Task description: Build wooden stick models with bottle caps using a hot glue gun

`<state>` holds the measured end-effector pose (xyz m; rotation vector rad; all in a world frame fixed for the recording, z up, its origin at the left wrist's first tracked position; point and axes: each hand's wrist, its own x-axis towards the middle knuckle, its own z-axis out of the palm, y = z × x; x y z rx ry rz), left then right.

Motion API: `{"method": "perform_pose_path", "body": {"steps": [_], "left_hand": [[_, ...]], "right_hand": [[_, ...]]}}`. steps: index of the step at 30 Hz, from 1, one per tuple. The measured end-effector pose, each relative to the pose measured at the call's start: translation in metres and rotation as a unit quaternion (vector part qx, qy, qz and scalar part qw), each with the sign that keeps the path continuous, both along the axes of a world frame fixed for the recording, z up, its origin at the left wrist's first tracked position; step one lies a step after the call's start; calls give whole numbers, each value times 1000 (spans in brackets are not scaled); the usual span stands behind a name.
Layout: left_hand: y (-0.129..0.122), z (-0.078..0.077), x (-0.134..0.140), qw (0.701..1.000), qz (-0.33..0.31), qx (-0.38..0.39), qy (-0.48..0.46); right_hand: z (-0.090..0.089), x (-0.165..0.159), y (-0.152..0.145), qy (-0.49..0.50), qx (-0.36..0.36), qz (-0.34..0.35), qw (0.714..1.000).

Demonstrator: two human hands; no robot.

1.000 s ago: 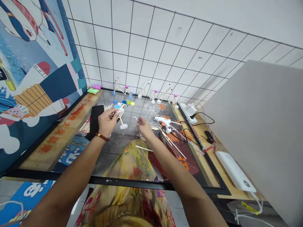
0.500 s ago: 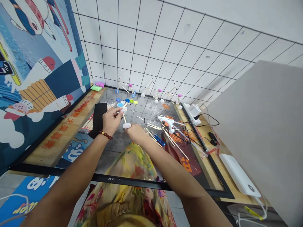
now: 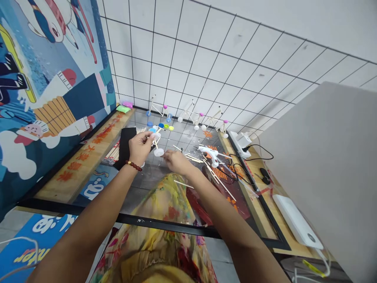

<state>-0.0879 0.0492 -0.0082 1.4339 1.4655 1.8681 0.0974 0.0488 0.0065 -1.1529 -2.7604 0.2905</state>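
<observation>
My left hand (image 3: 140, 148) pinches a small frame of pale wooden sticks with white bottle caps (image 3: 159, 152) on it. The lowest cap hangs toward me, and my fingers partly hide the upper part. Just right of that cap is my right hand (image 3: 176, 162), its fingers curled together. Its fingertips are close to the cap's edge; whether they touch it or hold something small is unclear. A loose stick (image 3: 183, 184) lies by my right wrist. Beyond the hands lie several coloured bottle caps (image 3: 166, 126).
Three stick-and-cap models (image 3: 186, 113) stand along the back edge. A white hot glue gun (image 3: 209, 153) lies right of my hands, its cord running to a power strip (image 3: 240, 143). Loose sticks (image 3: 219, 179) lie below it. A black sheet (image 3: 126, 145) is at left.
My right hand has shifted slightly right and up, off the lower cap. A stick now shows by my right wrist, and the blue tool seen there before is out of sight.
</observation>
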Motion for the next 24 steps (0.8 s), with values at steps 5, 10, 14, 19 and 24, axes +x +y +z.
{"method": "perform_pose_path", "body": {"steps": [5, 10, 14, 19, 24], "left_hand": [[-1, 0, 1, 1000, -5, -9, -9], [-1, 0, 1, 1000, -12, -20, -18], [0, 1, -1, 999, -6, -18, -28], [1, 1, -3, 1000, -2, -10, -27], [0, 0, -1, 1000, -6, -13, -21]], "right_hand": [[-8, -12, -14, -42, 11, 54, 998], [-5, -28, -17, -114, 54, 38, 991], [-2, -20, -3, -83, -6, 32, 996], [-2, -2, 12, -29, -15, -38, 999], [-3, -8, 0, -4, -36, 49, 998]]}}
